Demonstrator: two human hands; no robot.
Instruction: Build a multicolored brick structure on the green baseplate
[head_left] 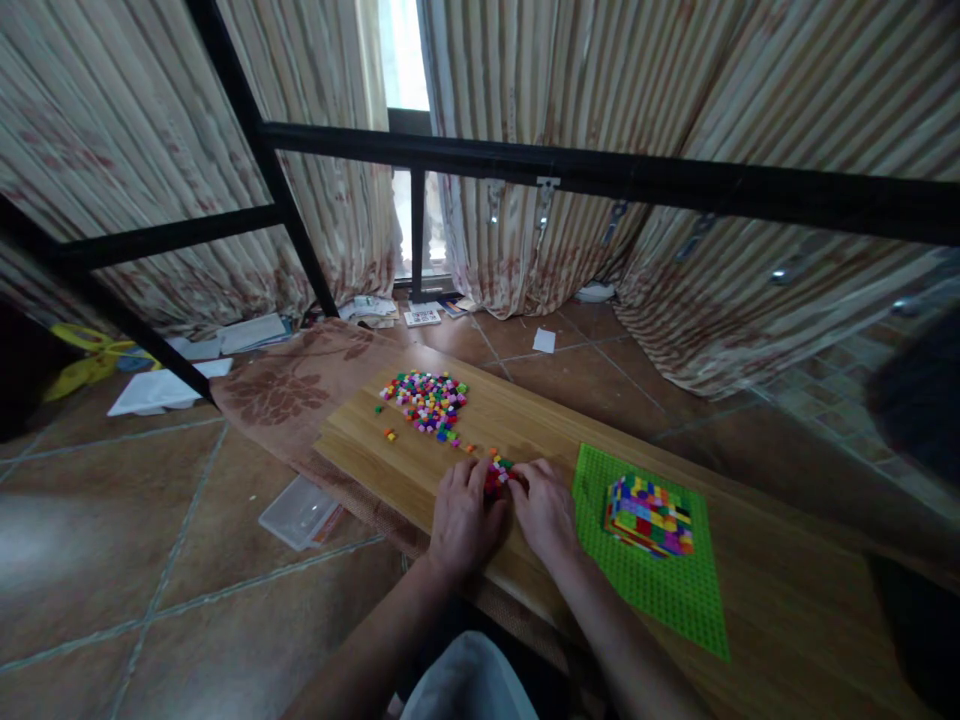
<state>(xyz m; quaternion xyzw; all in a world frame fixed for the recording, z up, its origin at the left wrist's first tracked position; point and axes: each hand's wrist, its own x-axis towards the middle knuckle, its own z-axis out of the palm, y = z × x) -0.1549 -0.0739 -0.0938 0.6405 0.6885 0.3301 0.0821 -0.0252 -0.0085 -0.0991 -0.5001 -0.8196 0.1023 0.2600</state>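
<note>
My left hand point(465, 512) and my right hand point(546, 505) are close together over the wooden tabletop point(360, 440). Between their fingertips lies a small cluster of toy bricks point(498, 472), mostly red and pink, partly hidden by the fingers. The right thumb and fingers pinch at a brick on the cluster's right side. My left hand's fingers curl in from the other side; what they hold is hidden. To the right, a block built of multicoloured bricks point(651, 515) stands on a green studded baseplate point(600, 580).
A larger heap of loose bricks point(429, 400) lies toward the table's far left, with a few strays around it. A clear plastic box point(300, 512) sits on the tiled floor. Black metal bars point(480, 155) cross in front of striped curtains point(555, 80).
</note>
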